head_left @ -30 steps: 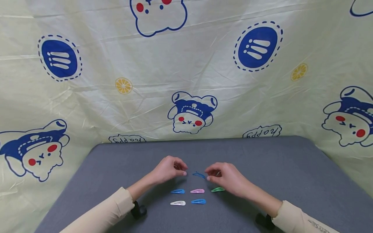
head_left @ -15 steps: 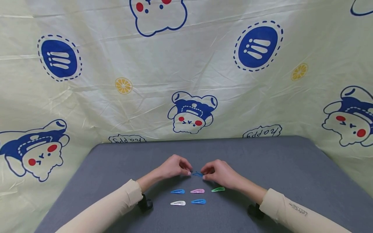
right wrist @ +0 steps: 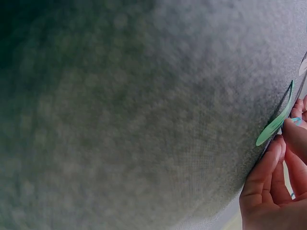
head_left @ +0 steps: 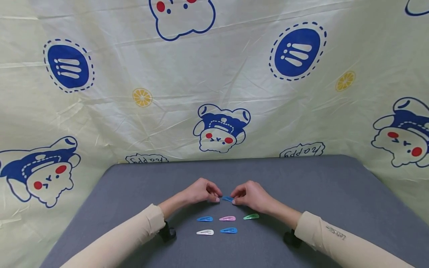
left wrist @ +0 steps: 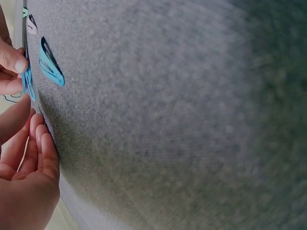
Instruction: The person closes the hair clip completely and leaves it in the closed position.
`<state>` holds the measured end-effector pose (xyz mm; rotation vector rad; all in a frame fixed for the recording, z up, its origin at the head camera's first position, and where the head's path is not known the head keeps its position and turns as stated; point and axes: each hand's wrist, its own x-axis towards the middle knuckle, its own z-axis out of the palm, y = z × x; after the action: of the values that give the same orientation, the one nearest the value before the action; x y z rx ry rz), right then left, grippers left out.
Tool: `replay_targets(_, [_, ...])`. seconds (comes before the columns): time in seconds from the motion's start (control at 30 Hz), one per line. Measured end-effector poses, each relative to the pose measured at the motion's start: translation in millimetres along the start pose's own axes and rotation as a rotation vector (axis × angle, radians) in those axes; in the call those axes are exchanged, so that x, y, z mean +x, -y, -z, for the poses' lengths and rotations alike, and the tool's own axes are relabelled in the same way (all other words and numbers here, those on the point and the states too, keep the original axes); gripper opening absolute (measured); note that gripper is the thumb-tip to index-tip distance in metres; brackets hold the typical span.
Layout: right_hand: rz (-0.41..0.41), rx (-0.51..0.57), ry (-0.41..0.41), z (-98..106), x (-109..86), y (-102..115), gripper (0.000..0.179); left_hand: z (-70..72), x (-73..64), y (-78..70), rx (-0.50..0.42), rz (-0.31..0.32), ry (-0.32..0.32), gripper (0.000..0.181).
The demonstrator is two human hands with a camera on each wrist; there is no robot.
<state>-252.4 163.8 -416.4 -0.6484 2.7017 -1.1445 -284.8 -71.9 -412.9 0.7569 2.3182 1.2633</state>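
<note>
My right hand (head_left: 251,195) pinches the right end of a blue snap hair clip (head_left: 227,198) between thumb and fingers, close over the grey table. On the other side, my left hand (head_left: 202,191) has its thumb and bent fingers right at the clip's left end. Seen in the left wrist view, the held clip (left wrist: 28,82) comes down from the right fingers toward the left thumb tip. Nearer the body lie a blue clip (head_left: 205,219), a pink clip (head_left: 227,218) and a green clip (head_left: 251,216) in a row. In front of them are a white clip (head_left: 205,232) and another blue clip (head_left: 228,230).
The grey table (head_left: 161,175) runs back to a pale printed cloth (head_left: 174,74) hanging behind it. Dark wrist cameras sit below both cuffs, the left camera (head_left: 167,232) and the right camera (head_left: 292,239).
Both hands have come inward to the blue clip, and the right thumb and fingers have taken hold of its right end. Its splayed prongs now look closer together. The other clips stay put.
</note>
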Motion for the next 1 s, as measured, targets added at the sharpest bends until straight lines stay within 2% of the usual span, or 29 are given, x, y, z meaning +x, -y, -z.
replay_targets(0.27, [0.031, -0.019, -0.008, -2.1, 1.5, 0.0, 0.007, 0.5, -0.2, 1.0, -0.003, 0.003, -0.003, 0.017])
replay_targets(0.6, [0.031, -0.05, -0.01, -2.3, 0.0, 2.3, 0.005, 1.6, -1.6, 2.6, -0.01, 0.007, -0.015, 0.016])
replay_targets(0.8, [0.03, -0.025, -0.018, 2.4, -2.1, 3.4, 0.005, 3.6, -3.1, 3.0, 0.007, -0.01, -0.028, 0.016])
replay_targets(1.0, [0.043, 0.019, -0.005, 5.3, -3.8, 2.4, 0.008, 4.3, -6.0, 1.8, 0.021, -0.014, -0.072, 0.014])
